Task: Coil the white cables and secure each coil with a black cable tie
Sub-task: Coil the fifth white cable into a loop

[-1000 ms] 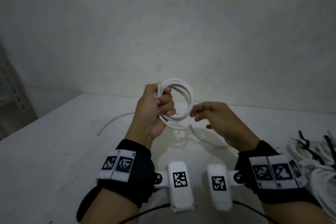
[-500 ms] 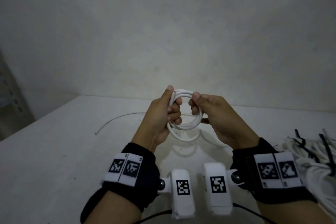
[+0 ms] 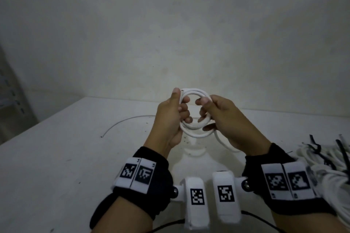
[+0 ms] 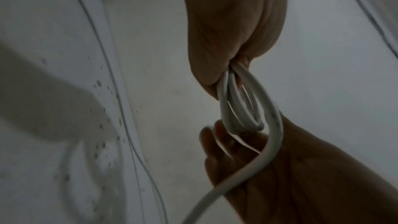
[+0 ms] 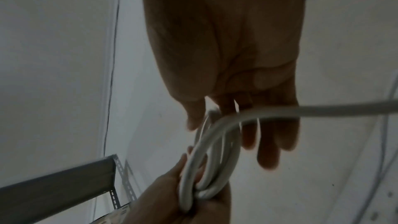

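Note:
A white cable coil (image 3: 195,126) of several loops hangs in the air above the white table (image 3: 62,157). My left hand (image 3: 177,111) grips the coil's left side, thumb up along it. My right hand (image 3: 214,111) holds the coil's right side, thumb on top and fingers through the loop. A loose tail of the cable (image 3: 225,145) runs down under my right palm. In the left wrist view the loops (image 4: 239,108) leave my left fist and reach the right hand (image 4: 247,159). In the right wrist view the coil (image 5: 206,164) spans both hands.
A pile of white cable coils with black ties (image 3: 325,157) lies at the right edge of the table. A thin grey wire (image 3: 121,123) curves across the table at the back left. A grey metal shelf (image 5: 64,181) stands to the left.
My right hand has moved up from the coil's lower right to take hold of its right side, laying on another loop. Both hands have drawn closer together and the tail has shortened.

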